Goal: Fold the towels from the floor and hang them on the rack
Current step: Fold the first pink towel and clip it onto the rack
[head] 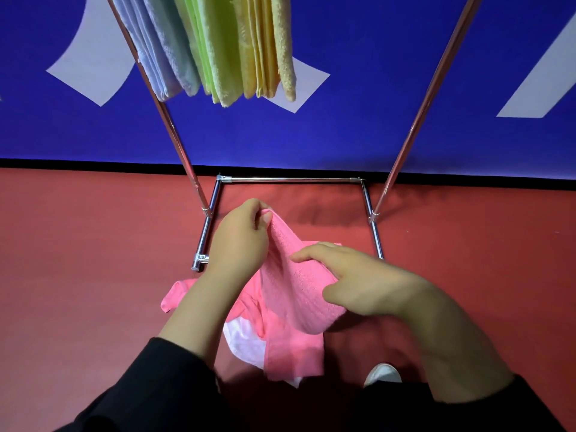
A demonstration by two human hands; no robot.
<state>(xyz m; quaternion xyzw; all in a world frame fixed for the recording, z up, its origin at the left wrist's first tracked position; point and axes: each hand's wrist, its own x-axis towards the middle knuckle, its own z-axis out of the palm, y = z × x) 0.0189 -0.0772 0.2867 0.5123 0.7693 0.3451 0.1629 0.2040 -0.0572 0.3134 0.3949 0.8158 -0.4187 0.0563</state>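
Black sleeves (174,369) at six o'clock lead up to both hands over a red floor (78,260). At center, the left hand (240,241) pinches a corner of the pink towel (290,294) between thumb and curled fingers (254,210), lifting that corner toward twelve o'clock. Just to its four o'clock, the right hand (358,282) grips the towel's right edge: index finger laid straight across the cloth, thumb tucked against it, towel running beneath the fingers. From these two holds the towel drapes down toward six o'clock, its far corner trailing out at eight o'clock. Under it, a white towel (246,344) lies on the floor. At twelve o'clock stands the chrome rack (290,179), with blue (162,57), green (215,51) and yellow (265,48) towels hanging folded.
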